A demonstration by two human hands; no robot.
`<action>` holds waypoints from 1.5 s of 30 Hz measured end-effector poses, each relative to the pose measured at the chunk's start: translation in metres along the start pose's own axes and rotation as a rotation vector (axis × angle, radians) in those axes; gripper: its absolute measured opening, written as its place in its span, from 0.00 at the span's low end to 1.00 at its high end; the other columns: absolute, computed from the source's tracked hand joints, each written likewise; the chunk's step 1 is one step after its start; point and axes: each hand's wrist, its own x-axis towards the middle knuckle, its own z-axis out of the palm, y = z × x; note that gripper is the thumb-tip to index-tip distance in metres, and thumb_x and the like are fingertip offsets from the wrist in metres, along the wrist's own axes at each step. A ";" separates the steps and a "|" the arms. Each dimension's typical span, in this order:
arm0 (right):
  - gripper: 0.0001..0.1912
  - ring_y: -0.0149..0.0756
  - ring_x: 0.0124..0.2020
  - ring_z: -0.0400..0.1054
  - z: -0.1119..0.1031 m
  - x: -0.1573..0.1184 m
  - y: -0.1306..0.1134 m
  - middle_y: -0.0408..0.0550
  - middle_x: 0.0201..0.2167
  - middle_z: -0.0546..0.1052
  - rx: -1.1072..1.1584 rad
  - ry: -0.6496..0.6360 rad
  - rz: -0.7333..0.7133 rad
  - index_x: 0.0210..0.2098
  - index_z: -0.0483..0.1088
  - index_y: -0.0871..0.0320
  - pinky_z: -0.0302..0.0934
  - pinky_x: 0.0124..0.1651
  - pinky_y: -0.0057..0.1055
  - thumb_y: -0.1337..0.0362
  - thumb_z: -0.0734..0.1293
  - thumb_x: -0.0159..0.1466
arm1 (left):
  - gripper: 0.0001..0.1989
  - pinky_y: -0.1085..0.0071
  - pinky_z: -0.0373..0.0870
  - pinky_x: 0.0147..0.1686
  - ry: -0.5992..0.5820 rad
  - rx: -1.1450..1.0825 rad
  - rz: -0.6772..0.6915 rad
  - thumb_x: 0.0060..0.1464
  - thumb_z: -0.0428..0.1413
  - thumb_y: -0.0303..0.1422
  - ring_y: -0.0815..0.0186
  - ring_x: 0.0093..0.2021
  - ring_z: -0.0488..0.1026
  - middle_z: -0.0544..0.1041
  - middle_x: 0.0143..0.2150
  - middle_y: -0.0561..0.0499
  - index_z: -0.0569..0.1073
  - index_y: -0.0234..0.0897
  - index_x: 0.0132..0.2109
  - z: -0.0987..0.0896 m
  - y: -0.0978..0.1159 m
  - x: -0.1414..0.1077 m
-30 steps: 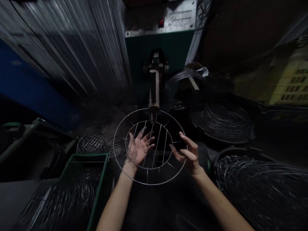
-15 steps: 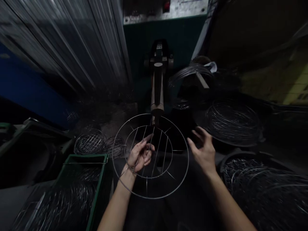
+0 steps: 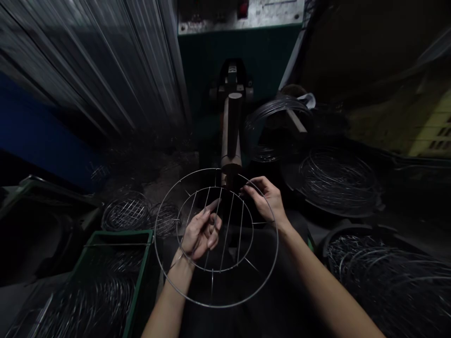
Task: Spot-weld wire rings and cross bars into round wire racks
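Note:
A round wire rack (image 3: 212, 286), with an outer ring, an inner ring, parallel bars and short spokes, lies tilted in front of me. Its far side is by the tip of a metal post (image 3: 231, 157) on a machine. My left hand (image 3: 202, 232) is under the rack at the inner ring, palm up, fingers curled at a bar with the index finger stretched out; the exact grip is partly hidden. My right hand (image 3: 266, 199) reaches through the rack's right far side, thumb and fingers pinched near a spoke between the two rings.
On the left, a green crate (image 3: 150, 253) holds many wire pieces, with wire rings (image 3: 127, 211) behind it. At right are a tub of wire parts (image 3: 352, 244) and a pile of wire rings (image 3: 338, 178). A wire coil (image 3: 278, 103) hangs beside the green machine (image 3: 200, 61).
My right hand has moved left from beside the rack to its far right part and closed its fingers there. The rack has shifted slightly nearer; my left hand stays under it.

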 end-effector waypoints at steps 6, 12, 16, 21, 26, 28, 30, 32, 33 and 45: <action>0.12 0.35 0.26 0.72 0.003 0.001 -0.001 0.45 0.26 0.76 -0.005 -0.042 0.021 0.30 0.64 0.56 0.66 0.32 0.32 0.54 0.67 0.56 | 0.22 0.80 0.59 0.11 -0.017 0.035 0.010 0.60 0.47 0.34 0.78 0.12 0.60 0.69 0.27 0.54 0.59 0.36 0.60 -0.003 0.001 0.001; 0.12 0.36 0.31 0.70 0.007 0.009 0.003 0.44 0.27 0.75 -0.178 -0.033 -0.068 0.30 0.68 0.57 0.64 0.35 0.31 0.53 0.65 0.56 | 0.22 0.81 0.57 0.11 0.018 -0.006 0.060 0.59 0.47 0.35 0.80 0.12 0.57 0.68 0.27 0.55 0.60 0.36 0.59 -0.005 -0.002 0.003; 0.13 0.33 0.28 0.67 0.012 0.018 -0.003 0.43 0.25 0.74 -0.207 -0.050 -0.118 0.27 0.69 0.57 0.61 0.33 0.29 0.53 0.66 0.56 | 0.22 0.81 0.57 0.11 0.036 -0.009 0.085 0.59 0.48 0.35 0.80 0.12 0.58 0.68 0.27 0.55 0.60 0.35 0.59 -0.004 0.004 0.004; 0.12 0.33 0.28 0.66 0.016 0.024 -0.006 0.42 0.25 0.73 -0.194 -0.062 -0.111 0.27 0.68 0.57 0.60 0.33 0.28 0.54 0.66 0.55 | 0.21 0.81 0.58 0.12 0.037 -0.006 0.097 0.59 0.48 0.33 0.79 0.13 0.59 0.68 0.27 0.55 0.61 0.35 0.59 -0.005 0.008 0.005; 0.09 0.32 0.27 0.66 0.018 0.027 -0.006 0.41 0.24 0.73 -0.192 -0.071 -0.107 0.26 0.67 0.57 0.58 0.32 0.27 0.57 0.66 0.56 | 0.20 0.81 0.57 0.11 0.046 -0.001 0.110 0.58 0.48 0.33 0.80 0.12 0.57 0.68 0.27 0.55 0.63 0.33 0.57 -0.005 0.009 0.008; 0.09 0.31 0.27 0.65 0.018 0.028 -0.006 0.41 0.24 0.72 -0.188 -0.073 -0.100 0.26 0.67 0.57 0.58 0.31 0.27 0.58 0.66 0.56 | 0.21 0.81 0.57 0.11 0.048 0.000 0.113 0.58 0.48 0.33 0.80 0.13 0.57 0.68 0.27 0.54 0.63 0.33 0.57 -0.005 0.009 0.009; 0.10 0.31 0.27 0.65 0.018 0.029 -0.005 0.41 0.24 0.72 -0.182 -0.074 -0.103 0.26 0.67 0.57 0.57 0.30 0.27 0.57 0.66 0.55 | 0.21 0.81 0.57 0.11 0.049 -0.001 0.115 0.58 0.48 0.33 0.80 0.13 0.57 0.68 0.27 0.54 0.62 0.34 0.58 -0.005 0.008 0.009; 0.10 0.31 0.26 0.64 0.017 0.030 -0.004 0.40 0.24 0.72 -0.185 -0.075 -0.115 0.25 0.67 0.57 0.57 0.31 0.27 0.57 0.66 0.55 | 0.21 0.81 0.56 0.11 0.050 -0.004 0.117 0.58 0.49 0.33 0.80 0.13 0.57 0.68 0.27 0.55 0.62 0.34 0.58 -0.006 0.008 0.009; 0.10 0.30 0.26 0.64 0.017 0.029 -0.004 0.40 0.23 0.71 -0.189 -0.075 -0.118 0.26 0.67 0.57 0.57 0.31 0.27 0.57 0.66 0.55 | 0.21 0.81 0.56 0.11 0.050 -0.004 0.117 0.58 0.49 0.33 0.80 0.13 0.57 0.68 0.27 0.55 0.62 0.34 0.58 -0.006 0.008 0.009; 0.13 0.33 0.33 0.71 0.000 0.021 0.005 0.43 0.32 0.76 -0.144 -0.049 -0.099 0.38 0.72 0.56 0.64 0.39 0.31 0.57 0.66 0.56 | 0.24 0.80 0.60 0.19 0.145 0.184 0.040 0.54 0.53 0.35 0.75 0.19 0.64 0.69 0.24 0.54 0.63 0.31 0.56 0.004 0.023 0.007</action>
